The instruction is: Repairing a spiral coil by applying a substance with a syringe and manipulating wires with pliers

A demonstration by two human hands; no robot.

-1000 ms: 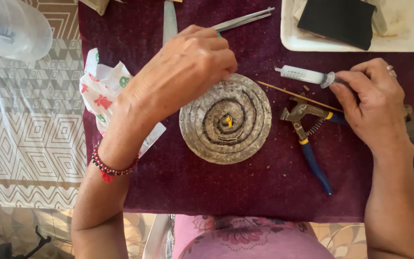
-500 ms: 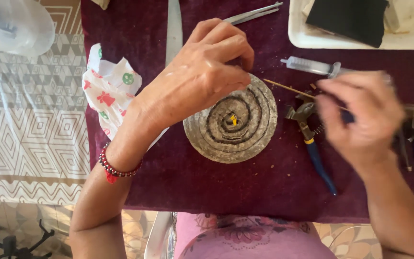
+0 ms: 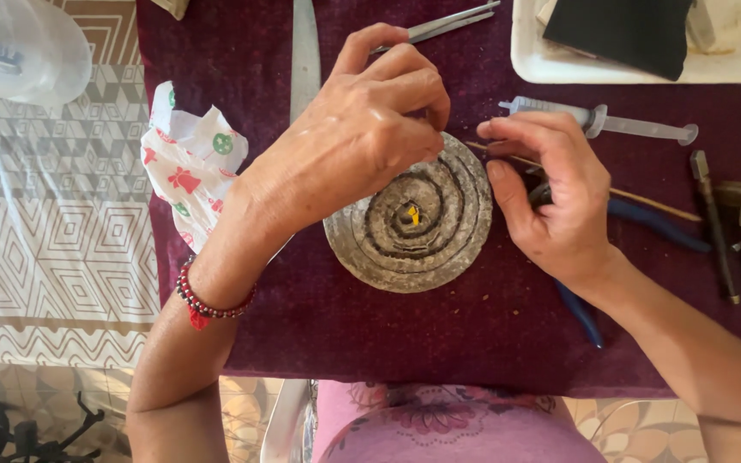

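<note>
- Since the earlier frames the right hand (image 3: 559, 201) has left the tools at the right and come in to the rim of the coil; the left hand (image 3: 362, 141) has slid further over the coil's upper edge.
- Far left: a clear plastic container (image 3: 19, 47) sits on the patterned cream tablecloth (image 3: 53, 249), cut off by the frame.
- A crumpled white paper napkin printed in red and green (image 3: 190, 163) lies on the dark maroon cloth mat (image 3: 439, 343), just beside the left forearm, which wears a red bead bracelet (image 3: 207, 302).
- The left hand rests curled on the upper left of the round grey spiral coil of rope-like material (image 3: 413, 223), fingertips pinched narrowly at its top rim; what they pinch, if anything, I cannot tell.
- The coil lies flat mid-mat, with a small yellow bit (image 3: 412, 214) at its centre.
- The right hand touches the coil's upper right edge, fingers closed on a thin wooden stick (image 3: 645, 200) whose near end is hidden.
- Blue-handled pliers (image 3: 645, 223) lie partly under that hand; a clear plastic syringe (image 3: 619, 124) lies above, and more metal tools (image 3: 731, 223) are at far right.
- Risk, as I judge it: pressure at the rim could loosen the outer turn, or the stick could snap or slip.
- A white tray holding a black pad (image 3: 628, 34) is cut off at the top.
</note>
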